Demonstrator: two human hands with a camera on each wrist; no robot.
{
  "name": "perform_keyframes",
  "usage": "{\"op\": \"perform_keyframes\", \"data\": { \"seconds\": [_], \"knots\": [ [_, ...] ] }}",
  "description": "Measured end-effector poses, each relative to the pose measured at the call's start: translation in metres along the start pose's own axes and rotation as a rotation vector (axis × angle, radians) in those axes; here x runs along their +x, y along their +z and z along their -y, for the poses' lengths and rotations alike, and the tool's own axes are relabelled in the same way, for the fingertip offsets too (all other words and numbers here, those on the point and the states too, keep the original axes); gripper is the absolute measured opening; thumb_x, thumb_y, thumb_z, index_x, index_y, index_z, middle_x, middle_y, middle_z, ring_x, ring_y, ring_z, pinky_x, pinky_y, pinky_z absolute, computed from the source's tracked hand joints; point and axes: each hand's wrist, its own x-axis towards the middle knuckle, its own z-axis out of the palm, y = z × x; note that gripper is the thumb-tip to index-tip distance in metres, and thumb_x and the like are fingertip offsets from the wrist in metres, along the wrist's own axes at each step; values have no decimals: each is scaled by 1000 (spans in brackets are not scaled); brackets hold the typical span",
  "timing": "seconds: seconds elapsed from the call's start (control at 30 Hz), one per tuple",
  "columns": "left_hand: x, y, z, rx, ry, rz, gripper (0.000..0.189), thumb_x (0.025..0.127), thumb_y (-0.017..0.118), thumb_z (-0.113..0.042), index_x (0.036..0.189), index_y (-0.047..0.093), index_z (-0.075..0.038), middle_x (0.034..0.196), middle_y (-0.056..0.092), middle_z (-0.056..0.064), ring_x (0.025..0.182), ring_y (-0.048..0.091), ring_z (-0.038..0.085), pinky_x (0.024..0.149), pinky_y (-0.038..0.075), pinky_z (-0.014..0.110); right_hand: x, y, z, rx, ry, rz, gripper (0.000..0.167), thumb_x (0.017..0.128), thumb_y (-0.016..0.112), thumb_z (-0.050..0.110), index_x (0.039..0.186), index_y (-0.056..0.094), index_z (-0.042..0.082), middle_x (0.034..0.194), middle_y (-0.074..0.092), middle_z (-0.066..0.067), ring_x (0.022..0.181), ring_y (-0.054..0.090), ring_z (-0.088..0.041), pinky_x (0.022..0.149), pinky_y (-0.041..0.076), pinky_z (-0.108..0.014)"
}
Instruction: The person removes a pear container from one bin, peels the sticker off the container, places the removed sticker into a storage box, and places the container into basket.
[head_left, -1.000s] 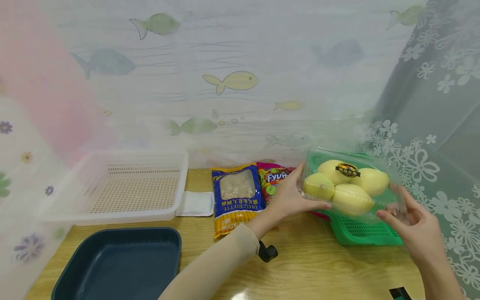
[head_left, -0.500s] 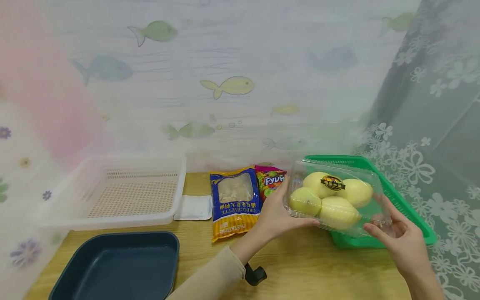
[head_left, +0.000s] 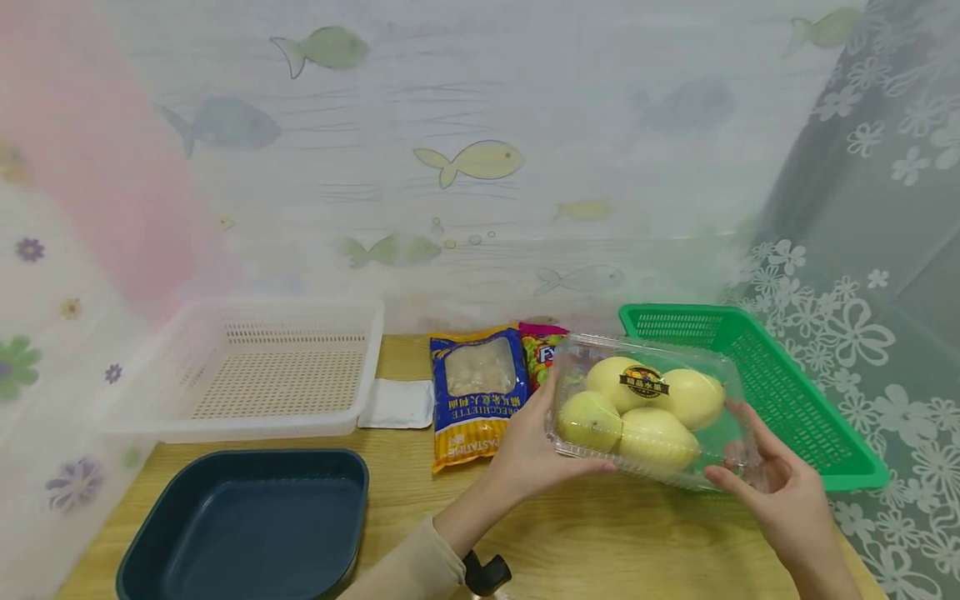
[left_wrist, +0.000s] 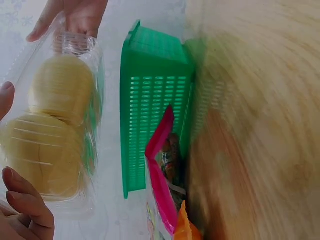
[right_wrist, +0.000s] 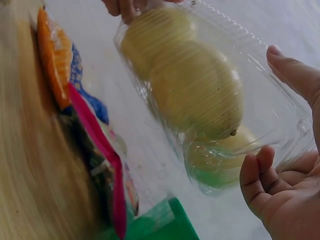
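A clear plastic fruit box (head_left: 720, 367) with several pale yellow-green pears (head_left: 660, 440) and a dark label on its lid is held up between both hands. My left hand (head_left: 528, 446) grips its left end, thumb along the near edge. At the right end my right hand (head_left: 787, 492) grips it, thumb in front and fingers behind. Both wrist views show the box (left_wrist: 65, 100) raised off the tabletop. Behind it to the right stands a green basket (head_left: 810, 408), partly covered by the box in the head view.
A blue and yellow pasta bag (head_left: 480, 400) lies left of the box, beside a pink candy bag (head_left: 540, 346). Further left are a white packet (head_left: 397, 404), a white basket (head_left: 363, 367) and a dark blue tray (head_left: 356, 500). A patterned curtain (head_left: 480, 208) hangs behind.
Both hands have carried the fruit box left and toward the person, away from over the green basket, whose inside now shows more. The grip on the box stays the same.
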Motion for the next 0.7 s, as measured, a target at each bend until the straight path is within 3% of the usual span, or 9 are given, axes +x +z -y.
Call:
{"op": "perform_keyframes", "data": {
  "seconds": [0.13, 0.27, 0.4, 0.57, 0.7],
  "knots": [
    [-10, -6, 2, -3, -3, -8, 142, 66, 103, -44, 172, 9, -32, 172, 31, -1, 155, 37, 28, 118, 40, 58, -4, 6, -4, 1, 7, 16, 86, 93, 66, -21, 167, 32, 7, 161, 47, 11, 92, 57, -6, 71, 49, -18],
    [-21, -11, 4, 9, -36, -12, 139, 67, 101, -48, 172, 15, -20, 174, 25, 2, 157, 31, 28, 121, 36, 57, -9, 13, -7, -7, 29, 27, 86, 93, 67, -20, 167, 33, 8, 152, 55, 9, 93, 59, -6, 72, 51, -19],
    [-31, -15, 8, 13, -60, -15, 138, 66, 101, -49, 171, 18, -16, 175, 23, 3, 158, 29, 29, 123, 33, 55, -14, 20, -10, -10, 27, 40, 87, 92, 68, -21, 167, 33, 7, 151, 57, 8, 95, 60, -6, 74, 53, -18],
    [-44, -21, 12, -4, -67, -41, 139, 64, 103, -47, 170, 21, -10, 174, 25, 7, 158, 30, 30, 123, 32, 54, -19, 29, -15, -17, 6, 72, 88, 91, 68, -22, 167, 32, 4, 161, 49, 12, 97, 59, -7, 79, 52, -15],
    [-55, -25, 14, 4, -59, -59, 140, 63, 103, -47, 170, 21, -7, 173, 25, 8, 157, 32, 31, 123, 33, 54, -24, 37, -17, -26, -18, 82, 88, 89, 69, -23, 166, 32, 1, 147, 59, 11, 98, 60, -5, 84, 51, -13]
  ]
}}
